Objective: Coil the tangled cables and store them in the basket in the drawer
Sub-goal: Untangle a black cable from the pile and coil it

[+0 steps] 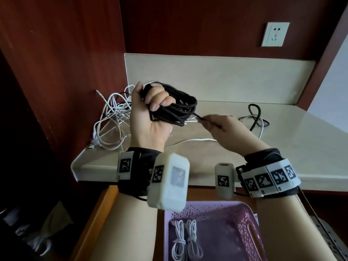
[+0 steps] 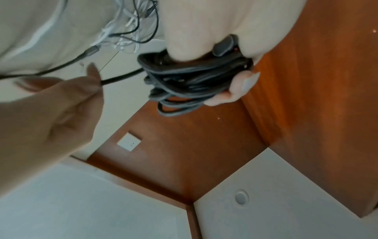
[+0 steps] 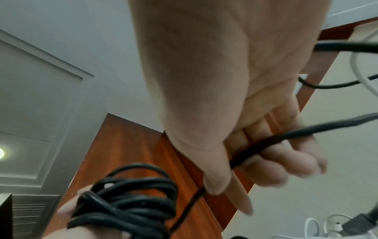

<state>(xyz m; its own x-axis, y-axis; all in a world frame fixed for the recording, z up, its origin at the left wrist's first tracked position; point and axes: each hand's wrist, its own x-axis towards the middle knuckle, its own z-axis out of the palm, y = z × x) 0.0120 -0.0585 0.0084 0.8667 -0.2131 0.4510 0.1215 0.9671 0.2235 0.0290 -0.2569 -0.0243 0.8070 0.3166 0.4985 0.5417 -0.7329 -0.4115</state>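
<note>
My left hand (image 1: 150, 106) is raised above the counter and grips a coil of black cable (image 1: 177, 108) (image 2: 184, 80) (image 3: 131, 202), fingers wrapped round the loops. To its right my right hand (image 1: 220, 127) (image 3: 241, 165) pinches the free run of the same black cable (image 3: 286, 137), which leads from the coil to a loose black loop (image 1: 255, 113) lying on the counter. A tangle of white cables (image 1: 113, 119) sits on the counter's left side. Below, the purple basket (image 1: 235, 223) stands in the open drawer and holds two coiled white cables (image 1: 185, 240).
The beige counter (image 1: 282, 147) is boxed in by red-brown wooden walls at the left and back. A white wall socket (image 1: 275, 34) is on the back wall. The wooden drawer rim (image 1: 98, 219) juts out under the counter's front edge.
</note>
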